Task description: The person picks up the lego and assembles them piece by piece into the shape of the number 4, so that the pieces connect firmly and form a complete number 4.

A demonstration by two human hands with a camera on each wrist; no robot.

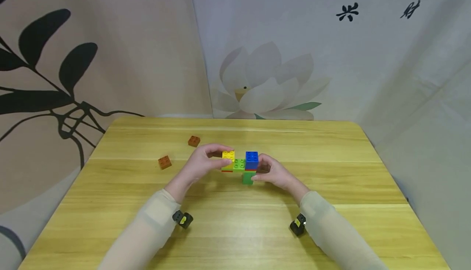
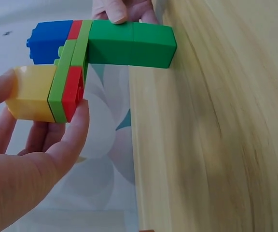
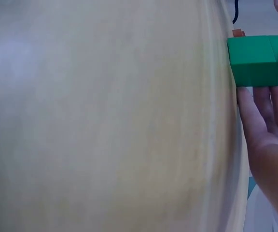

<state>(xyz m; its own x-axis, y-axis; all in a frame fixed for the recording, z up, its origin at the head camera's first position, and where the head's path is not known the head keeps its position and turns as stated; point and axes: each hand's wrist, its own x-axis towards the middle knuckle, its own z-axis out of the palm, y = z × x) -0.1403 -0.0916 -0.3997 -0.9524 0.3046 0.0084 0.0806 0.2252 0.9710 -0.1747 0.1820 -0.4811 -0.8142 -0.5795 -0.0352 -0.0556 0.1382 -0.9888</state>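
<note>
Both hands hold one toy-brick assembly over the middle of the table. My left hand pinches its left end, thumb and fingers about the yellow brick and the red brick beneath it. Lime green bricks span across to a blue brick on the right, with another red piece under the blue one. Below that end, two stacked dark green bricks form a column. My right hand grips this column, thumb on its near side. The column's foot appears to meet the tabletop.
Two loose orange-brown bricks, a nearer brick and a farther brick, lie left of the left hand on the wooden table. A printed curtain hangs behind the table's far edge.
</note>
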